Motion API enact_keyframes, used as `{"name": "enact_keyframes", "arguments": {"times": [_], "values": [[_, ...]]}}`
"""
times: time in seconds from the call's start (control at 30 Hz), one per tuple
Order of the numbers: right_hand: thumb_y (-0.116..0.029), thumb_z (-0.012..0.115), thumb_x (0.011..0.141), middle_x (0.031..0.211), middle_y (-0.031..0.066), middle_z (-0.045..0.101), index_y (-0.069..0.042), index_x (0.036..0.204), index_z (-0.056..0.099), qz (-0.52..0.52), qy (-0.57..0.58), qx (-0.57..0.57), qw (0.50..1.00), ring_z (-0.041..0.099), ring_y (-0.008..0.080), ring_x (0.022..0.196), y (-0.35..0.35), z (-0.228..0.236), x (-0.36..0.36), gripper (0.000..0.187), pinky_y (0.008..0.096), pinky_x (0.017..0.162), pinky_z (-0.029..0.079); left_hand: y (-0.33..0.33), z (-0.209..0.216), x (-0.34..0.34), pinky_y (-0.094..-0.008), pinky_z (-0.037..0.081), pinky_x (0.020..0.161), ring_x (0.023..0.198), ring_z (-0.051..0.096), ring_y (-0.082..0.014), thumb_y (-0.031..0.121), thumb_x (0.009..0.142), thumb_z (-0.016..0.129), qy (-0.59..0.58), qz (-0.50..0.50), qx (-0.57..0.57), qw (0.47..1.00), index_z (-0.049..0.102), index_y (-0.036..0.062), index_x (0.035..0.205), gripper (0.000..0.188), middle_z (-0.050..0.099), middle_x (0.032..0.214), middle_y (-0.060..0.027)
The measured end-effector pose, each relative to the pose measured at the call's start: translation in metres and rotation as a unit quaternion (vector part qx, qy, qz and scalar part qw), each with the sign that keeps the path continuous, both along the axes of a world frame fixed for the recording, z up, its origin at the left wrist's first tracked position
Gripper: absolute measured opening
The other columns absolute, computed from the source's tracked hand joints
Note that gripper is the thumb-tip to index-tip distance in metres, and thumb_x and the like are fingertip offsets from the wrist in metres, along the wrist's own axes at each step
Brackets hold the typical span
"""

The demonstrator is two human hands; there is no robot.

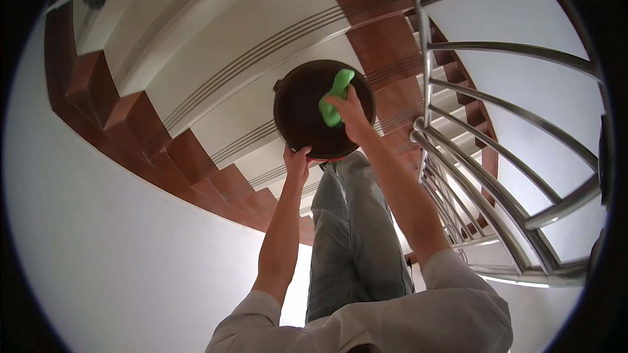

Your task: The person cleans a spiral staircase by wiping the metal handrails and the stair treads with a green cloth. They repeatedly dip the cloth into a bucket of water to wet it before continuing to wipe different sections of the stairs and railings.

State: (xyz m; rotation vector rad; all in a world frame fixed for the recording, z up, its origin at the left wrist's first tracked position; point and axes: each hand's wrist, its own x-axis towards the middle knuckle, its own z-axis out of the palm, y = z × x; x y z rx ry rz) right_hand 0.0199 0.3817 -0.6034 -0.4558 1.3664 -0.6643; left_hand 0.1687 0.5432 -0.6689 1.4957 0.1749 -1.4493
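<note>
A round dark pan (pixel 299 114) with a reddish rim is held up above my knees, its inside facing me. My left hand (pixel 296 163) grips its near rim from below. My right hand (pixel 351 114) presses a bright green sponge or cloth (pixel 333 101) against the inside of the pan, toward its right side. My legs in grey trousers (pixel 350 235) stretch out under the pan.
A staircase with white treads (pixel 261 59) and red-brown risers (pixel 196 157) runs ahead of me. A metal railing (pixel 497 189) with curved bars stands on my right. A plain white wall (pixel 118 242) fills the left.
</note>
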Motion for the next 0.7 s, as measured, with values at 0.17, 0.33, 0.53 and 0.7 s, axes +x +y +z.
{"name": "enact_keyframes", "arguments": {"times": [0.17, 0.33, 0.53, 0.7], "values": [[-0.018, 0.074, 0.082, 0.117, 0.0222, 0.070, -0.003, 0.127, 0.058, 0.298, 0.367, -0.187, 0.861, 0.068, 0.0429, 0.108, -0.002, -0.120, -0.002, 0.050, 0.0500, 0.089, 0.055, -0.006, -0.060, -0.004, -0.0397, 0.065, 0.080, 0.103, 0.068, -0.0251, -0.014, 0.081, 0.061, 0.006, -0.013, -0.023, 1.000, 0.050, 0.0037, 0.138, 0.061, 0.064, 0.120, -0.0118], [-0.021, 0.079, 0.081, 0.105, 0.0211, 0.073, -0.003, 0.120, 0.059, 0.443, 0.319, -0.269, 0.794, 0.070, 0.0415, 0.098, 0.002, -0.134, 0.005, 0.048, 0.0488, 0.083, 0.058, -0.011, -0.072, 0.000, -0.0375, 0.063, 0.080, 0.098, 0.069, -0.0234, -0.011, 0.083, 0.064, -0.005, 0.021, -0.017, 1.000, 0.053, 0.0029, 0.133, 0.053, 0.065, 0.116, -0.0118], [-0.020, 0.080, 0.084, 0.108, 0.0223, 0.073, -0.001, 0.126, 0.056, 0.512, 0.511, -0.188, 0.664, 0.071, 0.0410, 0.101, -0.019, -0.161, 0.001, 0.052, 0.0492, 0.085, 0.056, -0.011, -0.079, 0.002, -0.0413, 0.062, 0.088, 0.108, 0.067, -0.0223, 0.008, 0.097, 0.070, -0.028, -0.024, -0.018, 0.999, 0.052, 0.0045, 0.135, 0.042, 0.065, 0.126, -0.0101], [-0.015, 0.081, 0.083, 0.101, 0.0219, 0.073, -0.004, 0.125, 0.060, 0.508, 0.250, -0.346, 0.748, 0.073, 0.0370, 0.094, -0.001, -0.172, 0.028, 0.048, 0.0439, 0.080, 0.056, -0.003, -0.078, -0.003, -0.0378, 0.062, 0.088, 0.106, 0.067, -0.0192, 0.015, 0.101, 0.069, 0.005, 0.019, -0.061, 0.998, 0.055, 0.0044, 0.133, 0.036, 0.066, 0.124, -0.0094]]}}
